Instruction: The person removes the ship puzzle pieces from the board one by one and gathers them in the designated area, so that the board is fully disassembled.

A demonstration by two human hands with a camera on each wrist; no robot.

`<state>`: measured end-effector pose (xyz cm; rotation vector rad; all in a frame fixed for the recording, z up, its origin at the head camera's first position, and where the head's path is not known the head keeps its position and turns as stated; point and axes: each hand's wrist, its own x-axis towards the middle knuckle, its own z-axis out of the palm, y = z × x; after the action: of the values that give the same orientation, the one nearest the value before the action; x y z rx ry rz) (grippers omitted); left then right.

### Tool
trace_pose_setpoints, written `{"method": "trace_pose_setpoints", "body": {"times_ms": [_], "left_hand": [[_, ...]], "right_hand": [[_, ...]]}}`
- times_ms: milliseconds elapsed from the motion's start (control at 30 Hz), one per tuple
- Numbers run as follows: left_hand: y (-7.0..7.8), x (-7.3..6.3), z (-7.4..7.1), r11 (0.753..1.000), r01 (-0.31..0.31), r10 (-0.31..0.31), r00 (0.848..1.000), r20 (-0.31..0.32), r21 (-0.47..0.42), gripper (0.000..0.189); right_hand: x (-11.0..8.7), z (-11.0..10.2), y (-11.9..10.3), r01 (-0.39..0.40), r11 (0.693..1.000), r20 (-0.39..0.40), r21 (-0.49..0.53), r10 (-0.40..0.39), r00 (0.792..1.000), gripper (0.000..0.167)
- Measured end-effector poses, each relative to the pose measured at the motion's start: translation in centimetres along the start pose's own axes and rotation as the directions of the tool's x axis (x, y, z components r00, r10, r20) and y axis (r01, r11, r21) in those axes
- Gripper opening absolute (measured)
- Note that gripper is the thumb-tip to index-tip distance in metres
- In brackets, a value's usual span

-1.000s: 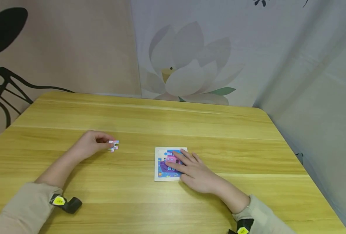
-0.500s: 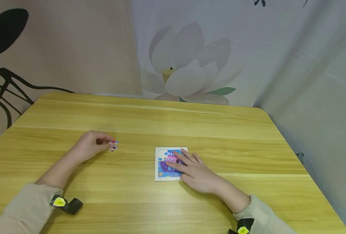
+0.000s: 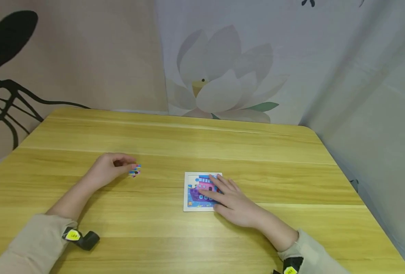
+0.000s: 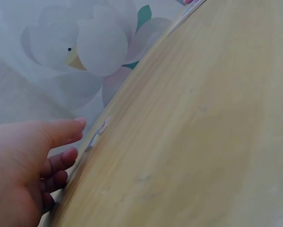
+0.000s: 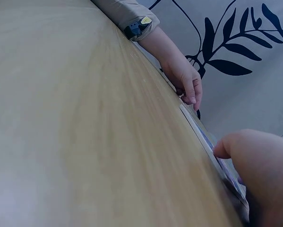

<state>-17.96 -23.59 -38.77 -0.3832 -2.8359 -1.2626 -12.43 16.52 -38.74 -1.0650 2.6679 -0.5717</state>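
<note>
A small, colourful jigsaw piece (image 3: 134,172) lies on the table at the left. My left hand (image 3: 111,167) is right beside it, thumb and index finger parted just above its edge. In the left wrist view, the piece (image 4: 98,134) lies low against the wood, past the tip of the thumb. My right hand (image 3: 238,205) rests with spread fingers on a white-framed jigsaw puzzle (image 3: 185,194) showing a pink and purple ship on blue. A pale patch shows in the puzzle's upper left corner; the hand hides its right side.
The wooden table (image 3: 161,239) stretches to a pale curtain (image 3: 236,64) printed with a large flower behind its far edge. Black wrist cameras sit on both sleeves, the left wrist camera (image 3: 82,239) near the tabletop.
The left thumb has risen slightly off the jigsaw piece, which shows more of its coloured pattern. The right hand stays on the puzzle. The whole head view has shifted a little.
</note>
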Motion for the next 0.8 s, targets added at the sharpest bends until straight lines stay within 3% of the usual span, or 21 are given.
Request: {"method": "trace_pose_setpoints", "body": {"times_ms": [267, 567, 800], "left_hand": [[1.0, 0.0, 0.9, 1.000, 0.007, -0.008, 0.998, -0.061, -0.028, 0.032], [3.2, 0.4, 3.6, 0.991, -0.072, 0.066, 0.996, -0.055, -0.116, 0.028], [4.6, 0.8, 5.7, 0.987, -0.112, 0.107, 0.993, -0.048, -0.118, 0.021]], "right_hand": [[-0.8, 0.3, 0.5, 0.015, 1.000, -0.043, 0.006, -0.015, 0.999, 0.046], [-1.1, 0.3, 0.5, 0.021, 0.999, -0.048, -0.034, -0.023, 0.999, 0.050], [-1.1, 0.4, 0.5, 0.017, 0.997, -0.038, -0.072, -0.020, 0.999, 0.052]]}}
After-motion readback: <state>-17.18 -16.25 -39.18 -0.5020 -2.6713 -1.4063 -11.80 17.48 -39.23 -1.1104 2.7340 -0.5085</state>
